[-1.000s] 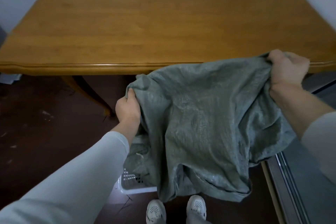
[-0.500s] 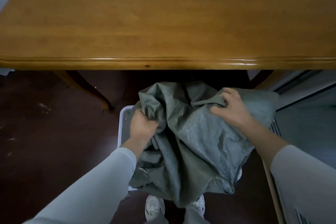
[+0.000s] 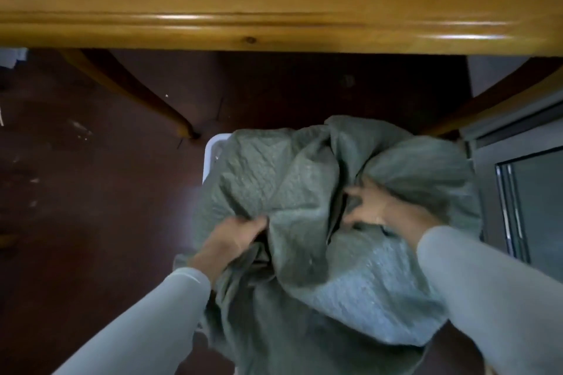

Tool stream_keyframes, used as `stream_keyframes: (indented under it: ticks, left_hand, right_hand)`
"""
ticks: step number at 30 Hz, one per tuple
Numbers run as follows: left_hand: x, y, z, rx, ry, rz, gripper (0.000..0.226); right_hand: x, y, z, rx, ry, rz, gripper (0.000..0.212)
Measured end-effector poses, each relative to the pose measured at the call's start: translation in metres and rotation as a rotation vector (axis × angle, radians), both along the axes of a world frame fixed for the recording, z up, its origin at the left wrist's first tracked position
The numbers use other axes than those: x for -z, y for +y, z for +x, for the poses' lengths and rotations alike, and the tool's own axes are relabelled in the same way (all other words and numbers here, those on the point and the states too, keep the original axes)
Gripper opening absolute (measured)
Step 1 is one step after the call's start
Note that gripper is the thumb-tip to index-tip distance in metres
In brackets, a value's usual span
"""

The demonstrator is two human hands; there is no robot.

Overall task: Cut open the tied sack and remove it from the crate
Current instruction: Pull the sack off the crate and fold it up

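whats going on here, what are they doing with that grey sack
A person bends over a white crate on the dark floor, just in front of a wooden table. A crumpled grey-green sack lies bunched over the crate and hides most of it. The left hand grips a fold of the sack. The right hand is on the cloth further right, too blurred to tell whether it grips or presses.

Your sack (image 3: 292,192) hides nearly all of the crate (image 3: 209,158); only a white corner shows at its 10 o'clock. Your right hand (image 3: 380,210) is blurred, so its grip cannot be told. Your left hand (image 3: 228,240) grips a fold that swallows its fingertips. The sack runs off frame at 6 o'clock, the table (image 3: 274,24) at 12
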State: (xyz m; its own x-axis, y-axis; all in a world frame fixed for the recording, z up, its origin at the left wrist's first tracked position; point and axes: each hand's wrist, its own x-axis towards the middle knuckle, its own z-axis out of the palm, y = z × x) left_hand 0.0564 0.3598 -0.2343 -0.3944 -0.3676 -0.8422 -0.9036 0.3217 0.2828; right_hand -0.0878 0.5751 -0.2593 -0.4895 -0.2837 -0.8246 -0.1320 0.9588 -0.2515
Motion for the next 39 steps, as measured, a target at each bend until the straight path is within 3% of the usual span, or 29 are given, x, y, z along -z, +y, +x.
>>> stream_keyframes:
  ticks: [1, 3, 6, 9, 11, 14, 15, 16, 18, 19, 23, 24, 25, 27, 29, 30, 32, 35, 37, 39]
  left_hand:
    - [0.0, -0.002, -0.01, -0.16, 0.099, -0.137, 0.063]
    - [0.001, -0.004, -0.028, -0.273, 0.197, -0.388, 0.08]
    - [0.019, -0.004, -0.05, -0.186, 0.091, -0.344, 0.123]
    - [0.045, -0.004, -0.065, -0.048, -0.063, -0.311, 0.138]
    - [0.058, -0.003, -0.07, -0.012, -0.103, -0.284, 0.136]
    - [0.084, -0.009, -0.067, -0.025, -0.153, -0.208, 0.133]
    - [0.093, -0.012, -0.064, -0.015, -0.169, -0.178, 0.13]
    - [0.1, -0.016, -0.06, 0.023, -0.174, -0.168, 0.126]
    - [0.112, -0.021, -0.05, 0.117, -0.119, -0.18, 0.109]
    - [0.117, -0.024, -0.045, 0.153, -0.088, -0.187, 0.101]
    - [0.126, -0.026, -0.03, 0.195, -0.033, -0.165, 0.083]
    - [0.125, -0.026, -0.03, 0.169, -0.013, -0.171, 0.078]
    - [0.122, -0.026, -0.033, 0.114, 0.004, -0.168, 0.073]
    - [0.112, -0.022, -0.038, -0.098, 0.05, -0.143, 0.056]
    - [0.096, -0.014, -0.048, -0.437, 0.051, -0.074, 0.041]
    - [0.086, -0.009, -0.051, -0.595, 0.07, -0.035, 0.038]
    - [0.067, -0.001, -0.056, -0.713, 0.124, 0.212, 0.043]
    - [0.046, 0.012, -0.059, -0.68, 0.081, 0.462, 0.086]
    - [0.036, 0.02, -0.059, -0.486, 0.056, 0.349, 0.111]
    - [0.032, 0.024, -0.058, -0.282, 0.046, 0.198, 0.096]
  right_hand:
    - [0.009, 0.001, 0.015, -0.074, -0.067, 0.008, 0.071]
    - [0.017, 0.005, 0.045, -0.191, -0.202, 0.07, 0.063]
    - [0.017, 0.002, 0.058, -0.294, -0.347, 0.153, 0.071]
    - [-0.006, -0.008, 0.011, -0.315, -0.374, 0.144, 0.05]
    - [-0.019, -0.008, -0.037, -0.036, -0.281, 0.046, 0.025]
    - [0.002, 0.012, -0.095, 0.39, 0.213, -0.057, 0.027]
    - [0.014, 0.019, -0.106, 0.453, 0.324, -0.055, 0.033]
    - [0.025, 0.023, -0.112, 0.46, 0.322, 0.0, 0.064]
    - [0.047, 0.03, -0.107, 0.438, 0.144, 0.161, 0.134]
    - [0.061, 0.034, -0.1, 0.407, 0.09, 0.224, 0.148]
    - [0.113, 0.051, -0.058, 0.298, -0.043, 0.286, 0.161]
    - [0.118, 0.051, -0.049, 0.342, -0.042, 0.259, 0.159]
    - [0.12, 0.051, -0.043, 0.352, -0.012, 0.228, 0.139]
    - [0.111, 0.05, -0.037, 0.27, 0.11, 0.198, 0.071]
    - [0.096, 0.049, -0.037, 0.213, 0.195, 0.2, 0.036]
    - [0.087, 0.05, -0.037, 0.188, 0.223, 0.201, 0.031]
    - [0.066, 0.05, -0.036, 0.176, 0.241, 0.221, 0.027]
    - [0.037, 0.055, -0.034, 0.211, 0.241, 0.217, 0.021]
    - [0.016, 0.06, -0.034, 0.249, 0.267, 0.224, 0.017]
    - [-0.005, 0.064, -0.035, 0.312, 0.303, 0.229, 0.017]
